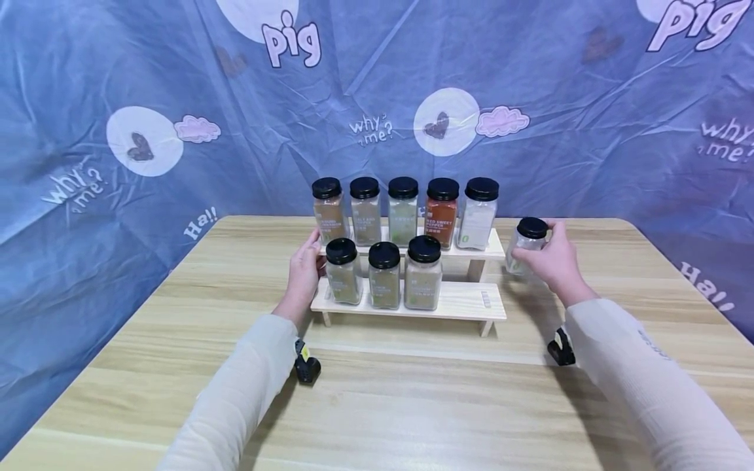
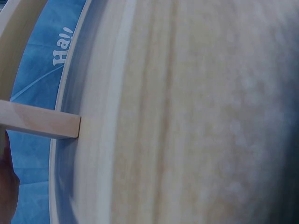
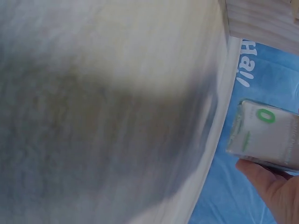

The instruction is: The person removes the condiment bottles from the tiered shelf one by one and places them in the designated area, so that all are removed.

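At the right, my right hand grips a small clear spice jar with a black lid and pale contents. It is held beside the rack, off the table; the right wrist view shows the jar's label with a green mark. My left hand holds the left end of a two-tier wooden spice rack, its fingertips partly hidden behind the upper shelf. Several black-lidded jars, among them a red sweet pepper jar, line the upper tier. The lower tier bears 3 jars, one being a beige jar.
Bare board lies at the lower tier's right end, past the beige jar. The rack stands on a wood-grain table. Behind the table hangs a blue printed cloth. Wrist cameras sit under both sleeves.
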### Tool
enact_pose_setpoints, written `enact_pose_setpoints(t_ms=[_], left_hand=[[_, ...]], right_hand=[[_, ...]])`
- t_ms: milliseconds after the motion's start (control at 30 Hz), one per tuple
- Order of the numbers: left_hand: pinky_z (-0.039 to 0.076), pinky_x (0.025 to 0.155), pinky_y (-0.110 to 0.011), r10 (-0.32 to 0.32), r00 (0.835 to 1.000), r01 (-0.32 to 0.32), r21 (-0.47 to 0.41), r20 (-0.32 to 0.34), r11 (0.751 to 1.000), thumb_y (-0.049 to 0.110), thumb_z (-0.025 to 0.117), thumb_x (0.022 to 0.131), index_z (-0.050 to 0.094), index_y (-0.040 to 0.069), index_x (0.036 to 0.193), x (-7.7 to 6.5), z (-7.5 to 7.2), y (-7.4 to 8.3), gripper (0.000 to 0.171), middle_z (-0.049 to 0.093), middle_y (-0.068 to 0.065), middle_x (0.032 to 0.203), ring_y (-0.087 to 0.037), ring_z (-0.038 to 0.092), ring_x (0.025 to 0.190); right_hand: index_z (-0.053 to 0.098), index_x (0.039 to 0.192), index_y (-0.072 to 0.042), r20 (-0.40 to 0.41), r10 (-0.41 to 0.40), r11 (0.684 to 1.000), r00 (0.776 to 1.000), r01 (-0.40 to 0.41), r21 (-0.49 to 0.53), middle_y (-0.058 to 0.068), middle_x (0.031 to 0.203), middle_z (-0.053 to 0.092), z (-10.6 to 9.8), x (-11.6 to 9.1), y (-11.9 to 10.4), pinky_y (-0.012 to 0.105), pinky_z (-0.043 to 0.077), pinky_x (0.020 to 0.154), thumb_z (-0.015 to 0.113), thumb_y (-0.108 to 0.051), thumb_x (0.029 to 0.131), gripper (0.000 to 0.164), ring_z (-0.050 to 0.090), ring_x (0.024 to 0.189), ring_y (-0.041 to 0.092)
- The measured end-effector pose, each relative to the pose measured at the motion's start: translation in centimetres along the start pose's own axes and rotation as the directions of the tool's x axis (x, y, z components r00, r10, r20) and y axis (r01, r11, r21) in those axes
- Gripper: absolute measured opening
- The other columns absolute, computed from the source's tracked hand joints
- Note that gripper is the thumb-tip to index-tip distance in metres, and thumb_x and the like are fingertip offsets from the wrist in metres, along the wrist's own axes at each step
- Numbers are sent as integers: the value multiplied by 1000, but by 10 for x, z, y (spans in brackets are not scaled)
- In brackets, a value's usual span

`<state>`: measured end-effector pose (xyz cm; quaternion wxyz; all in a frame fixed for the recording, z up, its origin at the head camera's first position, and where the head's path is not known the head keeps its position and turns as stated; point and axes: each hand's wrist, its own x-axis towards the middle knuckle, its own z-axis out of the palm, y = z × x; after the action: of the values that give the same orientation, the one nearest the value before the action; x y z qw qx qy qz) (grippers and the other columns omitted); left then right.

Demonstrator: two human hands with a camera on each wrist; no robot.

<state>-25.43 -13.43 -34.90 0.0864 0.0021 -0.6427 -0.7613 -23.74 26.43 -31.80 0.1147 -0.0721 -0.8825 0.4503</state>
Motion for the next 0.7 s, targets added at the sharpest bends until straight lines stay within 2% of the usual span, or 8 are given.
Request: enact_pose_setpoints(t_ms=[333, 533, 700], left_hand=[[40, 51, -16, 9, 1000, -9, -12, 4, 1000, 14, 32, 94, 36, 11, 143, 0, 1, -1, 49, 47, 9, 57, 0, 48, 57], [39, 50, -16, 5, 1000, -5, -16, 2, 1000, 15, 32, 94, 36, 12, 143, -1, 1, -1, 49, 46, 8, 56, -1, 46, 55], [40, 51, -17, 7, 1000, -7, -4, -3, 1000, 15, 33, 94, 36, 12, 143, 0, 0, 0, 49, 43, 7, 56, -2, 45, 55]], right_hand=[[11, 139, 3, 103, 47, 999, 994, -49, 17, 39, 129, 37, 2, 2, 9, 57, 32, 100, 66, -10, 76, 85, 39, 119, 49], [10, 138, 1, 114, 56, 997, 992, -62, 46, 39, 129, 37, 4, 3, 14, 55, 32, 101, 66, -10, 77, 84, 39, 119, 47], [7, 139, -1, 135, 72, 996, 988, -79, 48, 40, 133, 33, 4, 4, 13, 58, 28, 103, 67, -11, 77, 87, 35, 122, 51]])
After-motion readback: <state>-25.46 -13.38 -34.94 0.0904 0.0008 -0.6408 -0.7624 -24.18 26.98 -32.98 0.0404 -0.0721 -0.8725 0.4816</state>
